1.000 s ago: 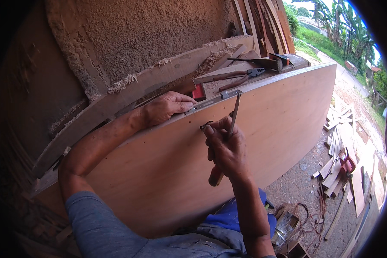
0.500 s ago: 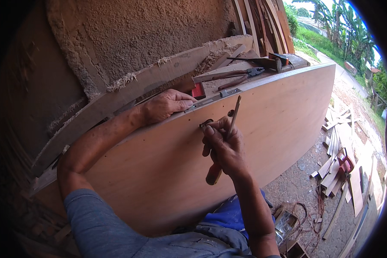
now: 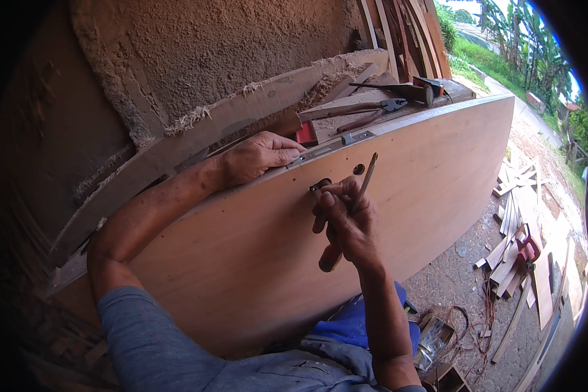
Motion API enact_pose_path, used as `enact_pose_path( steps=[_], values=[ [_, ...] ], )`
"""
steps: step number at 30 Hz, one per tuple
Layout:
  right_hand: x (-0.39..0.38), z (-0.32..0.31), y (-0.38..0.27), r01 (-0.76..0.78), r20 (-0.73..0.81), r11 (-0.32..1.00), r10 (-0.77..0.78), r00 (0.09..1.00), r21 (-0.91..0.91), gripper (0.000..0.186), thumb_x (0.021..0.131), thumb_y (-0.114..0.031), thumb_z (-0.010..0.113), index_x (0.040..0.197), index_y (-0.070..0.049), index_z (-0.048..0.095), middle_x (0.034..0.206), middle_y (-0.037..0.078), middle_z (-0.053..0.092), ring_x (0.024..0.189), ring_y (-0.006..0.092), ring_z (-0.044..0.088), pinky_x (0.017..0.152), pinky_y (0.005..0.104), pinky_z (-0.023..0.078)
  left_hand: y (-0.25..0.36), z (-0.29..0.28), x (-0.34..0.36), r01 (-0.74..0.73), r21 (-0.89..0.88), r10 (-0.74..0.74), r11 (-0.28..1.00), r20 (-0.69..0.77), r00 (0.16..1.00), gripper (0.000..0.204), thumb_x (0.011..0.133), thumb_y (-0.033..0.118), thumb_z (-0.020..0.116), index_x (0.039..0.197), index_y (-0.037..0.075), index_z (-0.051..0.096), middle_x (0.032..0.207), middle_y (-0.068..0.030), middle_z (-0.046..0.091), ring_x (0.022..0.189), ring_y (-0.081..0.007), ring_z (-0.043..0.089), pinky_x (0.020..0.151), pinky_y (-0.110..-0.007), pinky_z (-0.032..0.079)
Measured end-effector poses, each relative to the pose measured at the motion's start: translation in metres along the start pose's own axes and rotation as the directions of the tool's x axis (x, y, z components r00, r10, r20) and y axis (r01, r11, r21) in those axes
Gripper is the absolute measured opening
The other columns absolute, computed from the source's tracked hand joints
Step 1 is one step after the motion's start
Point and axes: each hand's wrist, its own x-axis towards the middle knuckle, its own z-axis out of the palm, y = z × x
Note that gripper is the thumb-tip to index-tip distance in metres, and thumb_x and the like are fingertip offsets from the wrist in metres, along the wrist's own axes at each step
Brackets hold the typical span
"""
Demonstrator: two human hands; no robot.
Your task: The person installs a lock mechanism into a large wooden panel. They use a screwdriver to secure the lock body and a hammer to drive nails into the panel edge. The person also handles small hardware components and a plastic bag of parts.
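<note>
A curved pale wooden panel (image 3: 438, 170) stands on edge before me, with screw holes and a dark round hole (image 3: 359, 169) near its top. My left hand (image 3: 258, 159) is closed on that top edge, fingertips beside a metal plate (image 3: 356, 137) set along it. My right hand (image 3: 346, 222) grips a screwdriver (image 3: 369, 173) whose shaft points upward, its handle below my palm. The same hand's thumb and finger are at a small dark metal fitting (image 3: 315, 188) on the panel face; whether they pinch it is unclear.
Pliers (image 3: 392, 105) and other tools lie on boards behind the panel, by a curved board (image 3: 176, 153) with shavings and a rough wall (image 3: 209, 39). Wood offcuts (image 3: 516, 209), a red power tool (image 3: 528, 249) and an open box (image 3: 438, 340) are on the ground at right.
The screwdriver's tip has moved slightly down and right, uncovering the round hole. My right hand stays by the fitting; my left hand keeps its place. The view has shifted slightly.
</note>
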Motion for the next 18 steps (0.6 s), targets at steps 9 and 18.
enact_pose_path(
  steps=[9, 18],
  values=[
    [-0.010, 0.015, -0.004, 0.000, -0.207, 1.000, -0.004, 0.978, -0.018, 0.022, 0.101, -0.021, 0.066, 0.106, -0.002, 0.056, 0.074, 0.005, 0.060, 0.057, 0.0087, 0.058, 0.050, 0.0242, 0.046, 0.002, 0.002, -0.003, 0.006, 0.022, -0.006, 1.000, 0.027, 1.000, 0.044, 0.108, 0.024, 0.048, 0.138, -0.008, 0.053, 0.123, -0.0115, 0.067, 0.111, -0.0125, 0.064, 0.096, -0.027, 0.052],
    [-0.042, -0.022, 0.007, 0.574, -0.420, 0.747, -0.664, 0.619, -0.335, 0.034, 0.109, -0.037, 0.045, 0.118, -0.005, 0.055, 0.068, 0.004, 0.056, 0.059, 0.0110, 0.051, 0.057, 0.0282, 0.046, 0.022, 0.024, -0.008, -0.183, 0.416, 0.173, 0.891, 0.062, 0.983, 0.100, 0.080, 0.045, 0.085, 0.151, -0.003, 0.035, 0.143, -0.0186, 0.052, 0.136, -0.0248, 0.046, 0.116, -0.040, 0.035]
  ],
)
